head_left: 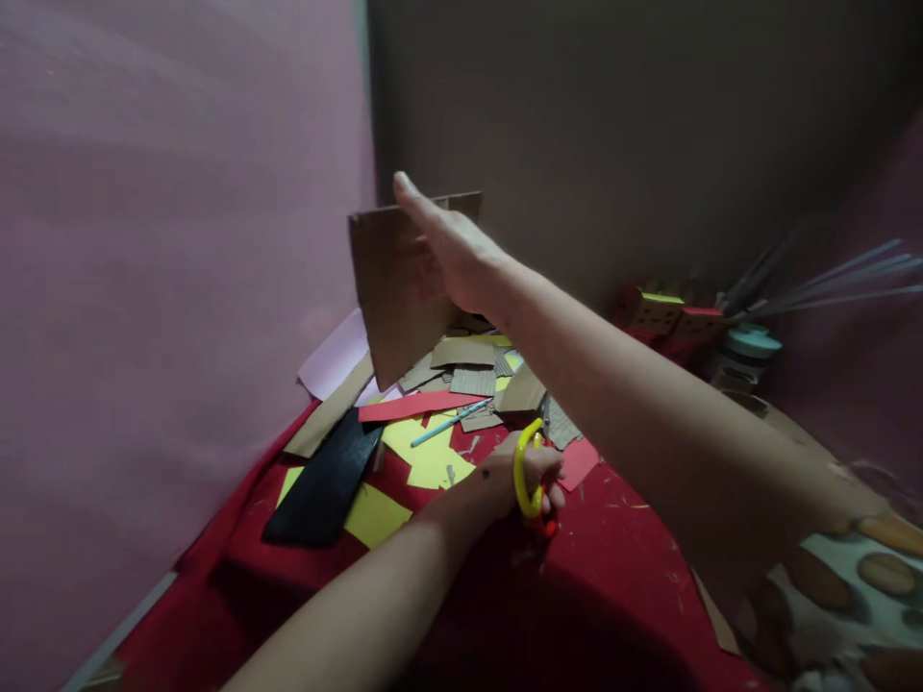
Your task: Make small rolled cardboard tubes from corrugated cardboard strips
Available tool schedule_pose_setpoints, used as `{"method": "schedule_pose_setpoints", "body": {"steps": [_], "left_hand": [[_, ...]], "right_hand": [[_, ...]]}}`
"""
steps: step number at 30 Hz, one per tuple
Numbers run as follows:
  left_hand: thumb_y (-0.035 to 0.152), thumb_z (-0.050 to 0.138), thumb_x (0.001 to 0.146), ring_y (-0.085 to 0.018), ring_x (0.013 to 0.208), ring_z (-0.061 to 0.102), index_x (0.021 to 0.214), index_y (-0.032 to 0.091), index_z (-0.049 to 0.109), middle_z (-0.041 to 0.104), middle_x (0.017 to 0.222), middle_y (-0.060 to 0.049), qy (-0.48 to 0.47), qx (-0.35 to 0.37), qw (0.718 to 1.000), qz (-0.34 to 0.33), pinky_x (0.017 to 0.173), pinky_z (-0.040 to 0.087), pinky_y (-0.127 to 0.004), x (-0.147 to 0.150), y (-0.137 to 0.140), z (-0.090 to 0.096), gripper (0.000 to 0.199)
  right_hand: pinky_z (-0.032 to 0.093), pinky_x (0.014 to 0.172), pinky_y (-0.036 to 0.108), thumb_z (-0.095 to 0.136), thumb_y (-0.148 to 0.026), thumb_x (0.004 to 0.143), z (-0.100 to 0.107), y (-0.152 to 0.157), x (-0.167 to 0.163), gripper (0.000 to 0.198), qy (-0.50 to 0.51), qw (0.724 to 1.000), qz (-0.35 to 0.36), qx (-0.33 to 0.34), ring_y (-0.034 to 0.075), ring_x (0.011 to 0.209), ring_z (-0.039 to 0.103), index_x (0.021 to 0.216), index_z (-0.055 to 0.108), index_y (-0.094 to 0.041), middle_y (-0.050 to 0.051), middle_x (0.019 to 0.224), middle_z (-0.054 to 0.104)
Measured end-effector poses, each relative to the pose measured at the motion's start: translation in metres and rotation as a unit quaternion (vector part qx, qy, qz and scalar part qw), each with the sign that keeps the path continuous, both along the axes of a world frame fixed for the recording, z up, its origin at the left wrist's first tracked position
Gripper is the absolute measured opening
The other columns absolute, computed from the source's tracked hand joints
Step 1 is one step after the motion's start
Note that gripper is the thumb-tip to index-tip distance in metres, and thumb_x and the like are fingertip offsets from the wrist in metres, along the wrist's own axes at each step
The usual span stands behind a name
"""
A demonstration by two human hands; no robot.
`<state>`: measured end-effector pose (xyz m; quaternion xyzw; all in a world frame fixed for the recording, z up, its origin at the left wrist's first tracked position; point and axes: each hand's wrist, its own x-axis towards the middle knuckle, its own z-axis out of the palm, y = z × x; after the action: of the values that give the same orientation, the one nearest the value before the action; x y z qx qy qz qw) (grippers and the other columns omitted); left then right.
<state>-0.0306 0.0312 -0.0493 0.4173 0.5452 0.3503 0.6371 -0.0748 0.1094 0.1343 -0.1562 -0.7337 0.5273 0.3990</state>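
My right hand (454, 245) reaches across from the right and grips a brown cardboard piece (389, 298), tilted upright above the far left of the table. Its thumb sticks up past the cardboard's top edge; the other fingers are partly hidden. Lower down, my left hand (515, 471) is closed around scissors with yellow handles (525, 481), and a bit of grey blade shows beyond the hand. Red strips of paper (422, 406), yellow paper (425, 447), a light blue pencil-like stick (451, 424) and corrugated cardboard scraps (472, 382) lie near both hands.
A red cloth (612, 567) covers the table, dotted with small scraps. A flat black object (321, 485) lies at the left. At the back right stand a jar with a teal lid (752, 338) and thin pale sticks (858, 272). A pink wall (180, 240) borders the left side.
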Motion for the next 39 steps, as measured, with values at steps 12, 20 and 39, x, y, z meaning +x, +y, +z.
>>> {"method": "schedule_pose_setpoints", "body": {"steps": [12, 20, 39], "left_hand": [[0.016, 0.051, 0.066, -0.012, 0.029, 0.048, 0.049, 0.014, 0.055, 0.056, 0.038, -0.003, -0.014, 0.001, 1.0, 0.011, 0.031, 0.036, -0.021, -0.003, -0.006, 0.004, 0.018], [0.018, 0.047, 0.069, -0.013, 0.03, 0.051, 0.058, 0.013, 0.056, 0.063, 0.047, -0.007, -0.024, -0.013, 1.0, 0.008, 0.028, 0.037, -0.022, -0.005, -0.01, 0.007, 0.016], [0.024, 0.075, 0.054, -0.014, 0.041, 0.058, 0.074, 0.016, 0.054, 0.067, 0.06, -0.003, 0.055, 0.154, 0.952, 0.258, 0.028, 0.039, -0.019, -0.033, -0.02, 0.04, 0.03]], "right_hand": [[0.044, 0.057, 0.023, 0.055, -0.013, 0.075, -0.064, 0.048, 0.104, 0.005, 0.066, 0.948, -0.308, -0.046, 0.01, 0.059, 0.052, 0.077, 0.059, -0.014, 0.0, 0.067, 0.055], [0.045, 0.049, 0.03, 0.071, -0.037, 0.074, -0.12, 0.074, 0.153, 0.029, -0.144, 0.901, -0.322, -0.252, 0.018, 0.059, 0.055, 0.081, 0.061, -0.011, 0.007, 0.067, 0.059], [0.042, 0.038, 0.02, 0.055, -0.008, 0.075, -0.086, 0.038, 0.219, 0.019, 0.194, 0.937, -0.204, -0.205, 0.012, 0.04, 0.058, 0.07, 0.041, -0.019, -0.007, 0.049, 0.05]]}}
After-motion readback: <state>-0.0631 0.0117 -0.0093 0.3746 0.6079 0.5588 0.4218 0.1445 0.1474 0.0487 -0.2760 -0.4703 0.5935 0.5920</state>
